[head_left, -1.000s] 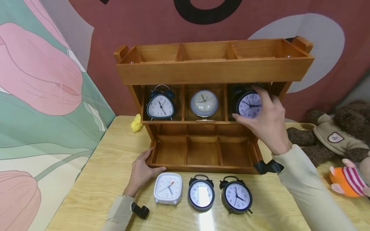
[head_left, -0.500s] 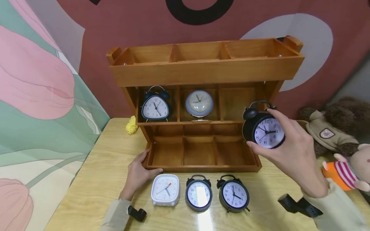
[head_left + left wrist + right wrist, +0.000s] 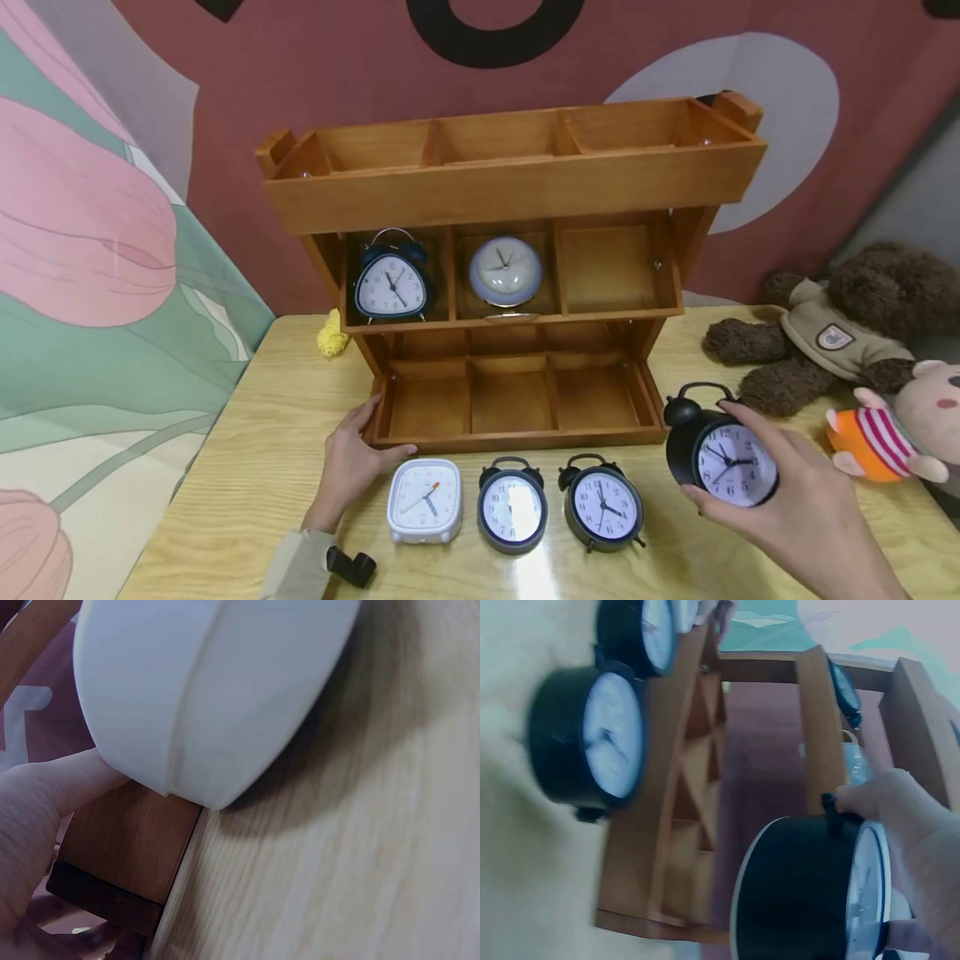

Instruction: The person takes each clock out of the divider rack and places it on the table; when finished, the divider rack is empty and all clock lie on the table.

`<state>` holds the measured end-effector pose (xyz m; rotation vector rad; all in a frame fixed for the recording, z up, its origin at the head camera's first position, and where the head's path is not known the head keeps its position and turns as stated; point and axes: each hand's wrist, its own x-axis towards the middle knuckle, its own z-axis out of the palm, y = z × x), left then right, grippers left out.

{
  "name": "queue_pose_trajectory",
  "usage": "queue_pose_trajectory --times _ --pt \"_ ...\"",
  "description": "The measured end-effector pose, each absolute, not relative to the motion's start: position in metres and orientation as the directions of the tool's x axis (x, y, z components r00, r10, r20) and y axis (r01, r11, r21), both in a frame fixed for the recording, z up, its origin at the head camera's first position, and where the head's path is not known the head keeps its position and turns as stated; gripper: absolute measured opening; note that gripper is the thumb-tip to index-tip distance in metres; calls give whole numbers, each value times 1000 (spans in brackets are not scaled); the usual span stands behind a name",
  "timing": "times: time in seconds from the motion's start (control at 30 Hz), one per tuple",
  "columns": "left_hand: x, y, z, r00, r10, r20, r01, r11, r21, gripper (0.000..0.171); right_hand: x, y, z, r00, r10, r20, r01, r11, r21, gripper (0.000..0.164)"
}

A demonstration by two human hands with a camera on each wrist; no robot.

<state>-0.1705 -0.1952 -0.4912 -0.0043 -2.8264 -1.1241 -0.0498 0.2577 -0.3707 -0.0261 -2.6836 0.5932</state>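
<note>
My right hand [image 3: 810,500] grips a black twin-bell alarm clock [image 3: 737,462], thumb below and fingers above, to the right of the three-tier wooden shelf [image 3: 517,437]. The right wrist view shows this clock's dark casing [image 3: 795,889] from the side. My left hand [image 3: 351,462] holds the lower left corner of the shelf, thumb along the front and fingers at the side. Close by its thumb stands a white square alarm clock [image 3: 425,500]. Two more black alarm clocks, one in the middle [image 3: 513,508] and one at right [image 3: 604,505], stand in front of the shelf.
On the shelf's middle tier are a dark-blue triangular clock [image 3: 392,285] and a round pale-blue clock [image 3: 506,271]. A yellow bundle [image 3: 332,335] lies to the left. A brown teddy bear [image 3: 840,333] and an orange-striped plush toy [image 3: 888,433] occupy the right side.
My right hand has taken the black alarm clock out of the middle tier's right compartment and moved it down and to the right. My left hand stays at the shelf corner.
</note>
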Motion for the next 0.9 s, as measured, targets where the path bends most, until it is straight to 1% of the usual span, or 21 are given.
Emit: queue_pose_trajectory --times 0.07,0.17,0.3,0.43,0.9 --pt "-171 -196 -491 -996 -32 88 37 729 683 99 -45 258 -384 -951 120 285 -8 912 -409 103" --pt "-171 -198 -492 -995 -37 88 33 730 683 99 -42 258 -403 -974 117 196 30 917 -399 101" --pt "-171 -199 -492 -995 -40 95 36 731 681 99 -47 258 -422 -988 107 107 58 923 -381 99" --pt "-172 -198 -493 -994 -26 102 50 732 680 100 -49 261 -434 -993 114 18 99 922 -374 101" --pt "-171 -197 -493 -995 -33 94 42 717 696 100 -61 262 -455 -988 118 -101 145 930 -336 103"
